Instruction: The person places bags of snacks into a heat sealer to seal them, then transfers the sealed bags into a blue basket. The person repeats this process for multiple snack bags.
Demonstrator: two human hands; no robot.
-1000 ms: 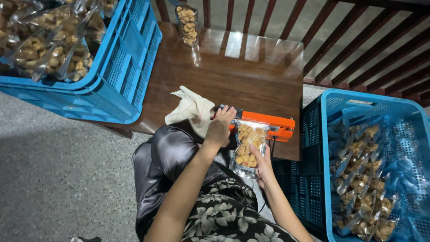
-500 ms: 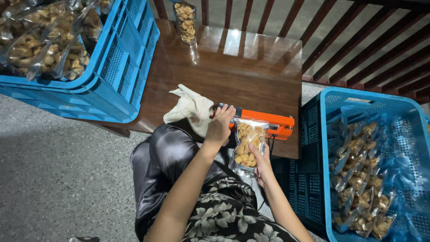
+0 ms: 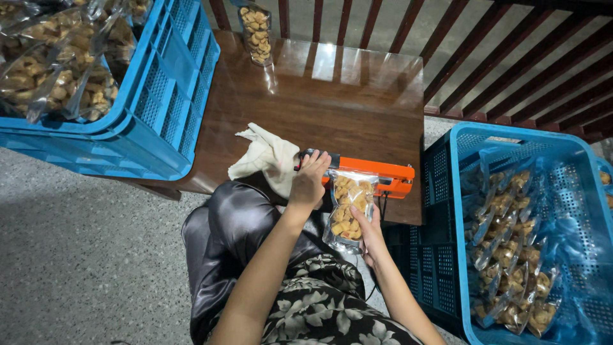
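The orange bar-shaped heat sealer (image 3: 377, 177) at the near edge of the brown wooden table (image 3: 332, 96) is pressed down by the left hand (image 3: 309, 182), its grip closed over the sealer's dark handle end. A clear plastic pouch of pale fried snacks (image 3: 348, 207) hangs from the sealer with its mouth under the bar, pinched at its lower side by the right hand (image 3: 369, 233). Filled pouches lie heaped in the blue plastic crate on the right (image 3: 447, 160) and in the stacked blue crates on the left (image 3: 159, 108); which heap is sealed cannot be told. One further pouch (image 3: 255, 29) stands at the table's far edge, and a cream cloth (image 3: 265, 156) lies crumpled beside the sealer.
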